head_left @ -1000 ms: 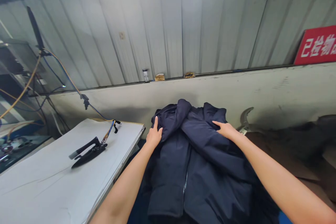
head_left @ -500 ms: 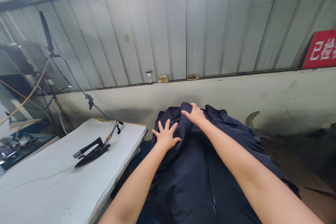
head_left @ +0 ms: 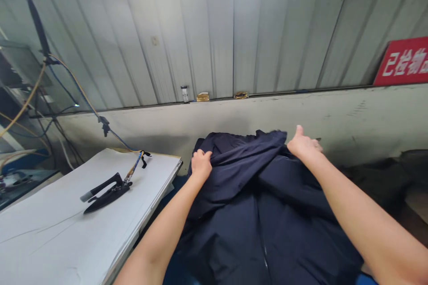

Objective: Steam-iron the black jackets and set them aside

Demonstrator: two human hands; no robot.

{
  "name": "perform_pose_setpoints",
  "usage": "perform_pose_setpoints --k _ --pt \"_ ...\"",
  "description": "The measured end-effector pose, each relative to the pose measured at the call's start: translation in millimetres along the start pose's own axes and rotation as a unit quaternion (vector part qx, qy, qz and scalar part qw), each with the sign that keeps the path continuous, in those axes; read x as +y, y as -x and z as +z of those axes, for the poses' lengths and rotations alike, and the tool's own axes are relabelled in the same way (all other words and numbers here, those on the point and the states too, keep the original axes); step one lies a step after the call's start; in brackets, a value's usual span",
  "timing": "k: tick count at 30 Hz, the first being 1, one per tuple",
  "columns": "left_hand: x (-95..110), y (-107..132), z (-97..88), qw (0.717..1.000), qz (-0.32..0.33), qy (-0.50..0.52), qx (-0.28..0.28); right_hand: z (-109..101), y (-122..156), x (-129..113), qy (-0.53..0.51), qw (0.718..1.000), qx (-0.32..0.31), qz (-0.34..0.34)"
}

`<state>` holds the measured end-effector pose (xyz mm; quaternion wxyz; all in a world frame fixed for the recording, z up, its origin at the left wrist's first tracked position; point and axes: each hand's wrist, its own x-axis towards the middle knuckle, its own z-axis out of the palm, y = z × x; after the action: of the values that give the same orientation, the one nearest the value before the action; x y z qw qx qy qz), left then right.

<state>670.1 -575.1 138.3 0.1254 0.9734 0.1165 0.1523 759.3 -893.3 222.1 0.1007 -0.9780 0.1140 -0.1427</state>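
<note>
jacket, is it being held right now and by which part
Yes. Both hands grip the jacket along its far top edge: the left hand is closed on the left end and the right hand on the right end.

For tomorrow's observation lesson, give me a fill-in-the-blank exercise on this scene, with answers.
The left hand and right hand both grip a navy ____.
The iron lies on a table to the person's ____.
The sign at the wall is ____.
Missing words: jacket; left; red.
</note>
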Motion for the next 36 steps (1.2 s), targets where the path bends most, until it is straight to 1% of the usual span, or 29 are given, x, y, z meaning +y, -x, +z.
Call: perform_pose_setpoints --k 1,2,3,4,6,7,8,9,11,12,14,15,16,17,18,19,20,21,22,23,24,26,28,30,32,36 --pt "-2.3 -7.7 0.8 0.999 -0.026 -0.015 0.029 -1.2 10.9 11.1 0.023 0.999 0.012 -0.031" --pt "-4.8 -13.8 3.1 0.997 -0.058 -0.024 0.034 1.2 23.4 18.7 0.043 0.997 0.018 -0.059" --pt "-7.4 -17.8 6.7 0.996 -0.089 -0.025 0.014 7.0 36.0 23.4 0.060 0.995 0.017 -0.081" --pt "-10.1 -19.6 11.4 0.993 -0.112 -0.019 -0.019 15.9 47.3 26.1 0.071 0.992 0.013 -0.105" --pt "-16.0 -16.8 22.4 0.989 -0.120 0.001 -0.086 39.6 62.5 29.4 0.080 0.990 -0.006 -0.116" --pt "-19.5 -12.8 27.7 0.989 -0.110 0.006 -0.098 52.9 65.7 31.3 0.077 0.990 -0.015 -0.113" --pt "-23.6 -7.7 32.4 0.991 -0.101 0.004 -0.092 65.9 66.2 33.6 0.072 0.991 -0.022 -0.109" --pt "-28.4 -2.0 35.9 0.992 -0.099 -0.005 -0.075 77.9 64.3 36.1 0.066 0.992 -0.025 -0.108" --pt "-38.9 9.3 38.8 0.991 -0.124 -0.022 -0.046 95.8 55.9 40.2 0.055 0.991 -0.034 -0.116" --pt "-44.0 14.1 38.0 0.987 -0.149 -0.025 -0.047 100.6 50.4 40.6 0.050 0.990 -0.047 -0.121" --pt "-50.5 21.1 32.5 0.977 -0.202 -0.027 -0.069 99.9 39.5 36.2 0.039 0.987 -0.100 -0.120" --pt "-51.0 23.4 28.3 0.973 -0.219 -0.029 -0.071 94.9 34.8 31.0 0.028 0.986 -0.126 -0.108" --pt "-49.4 24.9 23.7 0.973 -0.222 -0.033 -0.059 87.7 31.1 23.9 0.012 0.986 -0.134 -0.096" --pt "-45.9 26.0 19.2 0.978 -0.204 -0.038 -0.031 79.4 28.6 15.2 -0.005 0.989 -0.119 -0.091" --pt "-40.7 26.8 15.0 0.985 -0.170 -0.042 0.004 71.2 27.1 5.8 -0.019 0.991 -0.084 -0.102" --pt "-34.7 27.4 11.7 0.990 -0.127 -0.045 0.037 64.5 26.4 -3.7 -0.025 0.990 -0.040 -0.132" --pt "-28.6 28.0 9.7 0.994 -0.086 -0.045 0.058 60.1 26.2 -12.4 -0.020 0.984 0.002 -0.179" --pt "-23.1 28.7 9.3 0.995 -0.055 -0.044 0.064 58.7 26.0 -19.3 -0.005 0.972 0.028 -0.234" --pt "-18.8 29.7 10.6 0.997 -0.038 -0.041 0.057 60.5 25.6 -23.9 0.015 0.958 0.035 -0.283" --pt "-16.0 31.0 13.7 0.998 -0.034 -0.038 0.041 65.1 24.5 -25.7 0.036 0.947 0.025 -0.317" --pt "-14.8 32.5 18.6 0.998 -0.038 -0.034 0.025 72.2 22.7 -24.8 0.051 0.940 0.005 -0.336" --pt "-16.0 35.7 32.6 0.998 -0.049 -0.031 0.005 90.9 17.0 -17.0 0.060 0.939 -0.040 -0.336" --pt "-18.4 38.4 50.2 0.998 -0.056 -0.035 0.008 111.4 9.9 -5.9 0.051 0.946 -0.085 -0.310" --pt "-18.6 39.9 68.5 0.997 -0.053 -0.046 0.027 130.9 4.0 3.8 0.043 0.950 -0.120 -0.284" --pt "-16.1 40.7 85.5 0.996 -0.048 -0.060 0.051 148.9 0.9 10.9 0.041 0.953 -0.132 -0.269" --pt "-8.9 41.6 113.4 0.993 -0.041 -0.075 0.087 182.4 1.1 23.3 0.038 0.959 -0.110 -0.260"
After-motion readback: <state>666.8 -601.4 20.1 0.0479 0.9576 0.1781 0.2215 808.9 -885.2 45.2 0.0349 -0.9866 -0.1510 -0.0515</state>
